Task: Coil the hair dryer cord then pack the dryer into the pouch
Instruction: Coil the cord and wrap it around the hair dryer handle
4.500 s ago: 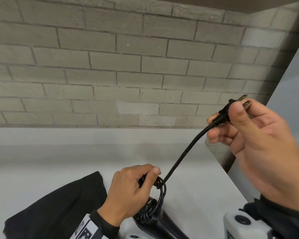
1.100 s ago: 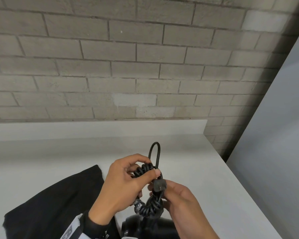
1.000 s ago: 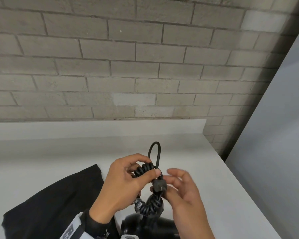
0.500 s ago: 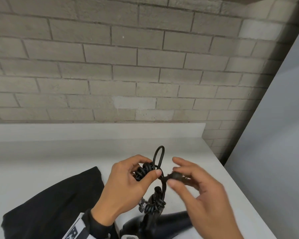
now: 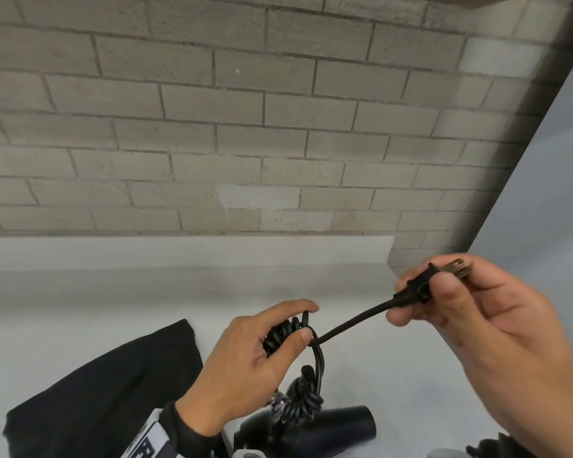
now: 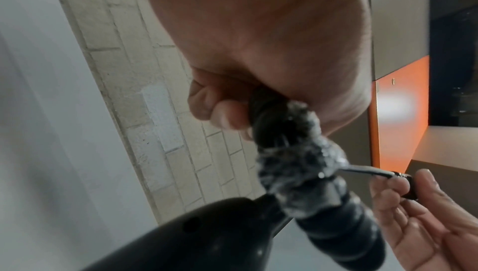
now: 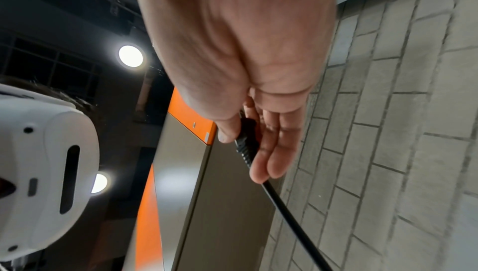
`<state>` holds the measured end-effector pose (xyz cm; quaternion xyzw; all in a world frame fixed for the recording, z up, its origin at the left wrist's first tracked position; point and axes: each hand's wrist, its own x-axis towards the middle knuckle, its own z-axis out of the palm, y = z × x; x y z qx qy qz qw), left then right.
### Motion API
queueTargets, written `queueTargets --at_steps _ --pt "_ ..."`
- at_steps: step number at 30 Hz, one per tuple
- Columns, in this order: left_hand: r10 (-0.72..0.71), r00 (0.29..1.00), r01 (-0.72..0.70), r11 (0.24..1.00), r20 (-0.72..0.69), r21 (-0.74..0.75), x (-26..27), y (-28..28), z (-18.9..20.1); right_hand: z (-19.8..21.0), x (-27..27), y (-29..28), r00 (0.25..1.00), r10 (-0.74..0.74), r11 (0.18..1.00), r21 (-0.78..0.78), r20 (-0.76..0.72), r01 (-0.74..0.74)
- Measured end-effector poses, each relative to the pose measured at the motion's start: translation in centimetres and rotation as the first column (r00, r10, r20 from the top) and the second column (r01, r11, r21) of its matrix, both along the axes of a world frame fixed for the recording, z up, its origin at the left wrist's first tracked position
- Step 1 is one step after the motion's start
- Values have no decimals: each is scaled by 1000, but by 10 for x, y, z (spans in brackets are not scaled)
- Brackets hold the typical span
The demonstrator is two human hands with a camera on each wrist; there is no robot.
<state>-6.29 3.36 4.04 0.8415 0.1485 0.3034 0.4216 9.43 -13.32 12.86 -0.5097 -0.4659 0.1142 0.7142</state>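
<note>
The black hair dryer (image 5: 315, 431) lies at the near edge of the white counter, its handle wrapped in black coiled cord (image 5: 303, 403). My left hand (image 5: 265, 352) grips the upper bundle of cord coils (image 5: 283, 333) between thumb and fingers. To the right and higher, my right hand (image 5: 444, 299) pinches the black plug (image 5: 420, 285), its metal prongs pointing up and right. A short straight run of cord (image 5: 354, 320) is taut between the two hands. The black fabric pouch (image 5: 103, 391) lies flat to the left of the dryer.
A grey brick wall (image 5: 245, 127) rises behind the white counter (image 5: 80, 309). A pale panel (image 5: 549, 193) stands at the right, beyond the counter's right edge. Orange and grey cabinet fronts (image 6: 398, 122) show in the wrist views.
My right hand has taken the plug and drawn it up and right through the loop. The loop above my left hand has closed and the cord's end now runs taut.
</note>
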Motion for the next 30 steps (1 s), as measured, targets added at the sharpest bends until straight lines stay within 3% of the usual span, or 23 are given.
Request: queueTargets --at_steps 5,10,16,21,25,30 --pt "-3 1000 2 996 3 85 -1 4 1 16 15 -2 999 -48 998 38 -6 48" --pt "-28 999 33 994 -43 108 -4 5 4 14 29 12 982 1 1000 7 -190 1" --pt "4 997 4 994 -76 105 -5 9 6 3 29 26 957 4 999 33 -289 6" --pt "15 998 -7 991 -57 134 -5 11 1 -17 33 42 935 -119 988 49 -333 143" --pt "2 1000 2 991 -30 133 -6 10 -3 -39 35 52 962 -180 983 -84 -207 166" --pt "4 1000 -4 995 -8 100 -7 11 -5 -64 32 54 987 -125 926 -369 -102 79"
